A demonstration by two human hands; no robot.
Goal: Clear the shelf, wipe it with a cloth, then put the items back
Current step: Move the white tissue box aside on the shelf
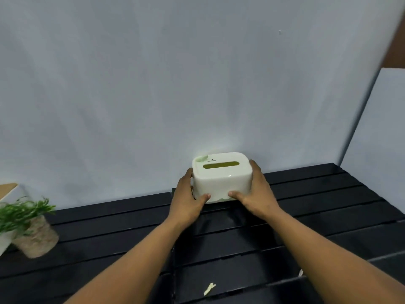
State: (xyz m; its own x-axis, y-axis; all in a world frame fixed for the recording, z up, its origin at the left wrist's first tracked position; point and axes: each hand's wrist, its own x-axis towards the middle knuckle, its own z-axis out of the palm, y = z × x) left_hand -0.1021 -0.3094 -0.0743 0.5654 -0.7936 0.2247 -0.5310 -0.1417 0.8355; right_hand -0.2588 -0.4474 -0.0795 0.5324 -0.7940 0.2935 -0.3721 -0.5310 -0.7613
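A white tissue box [221,178] with a green slot in its lid stands on the black slatted shelf [317,205], close to the back wall. My left hand [186,199] grips its left side, thumb on the front face. My right hand [257,191] grips its right side the same way. I cannot tell whether the box rests on the shelf or is lifted slightly off it.
A small potted plant [28,224] wrapped in twine stands at the shelf's left end, beside a white object [4,242] at the frame edge. A pale scrap [209,288] lies on the slats near the front. A white panel [377,137] rises at the right.
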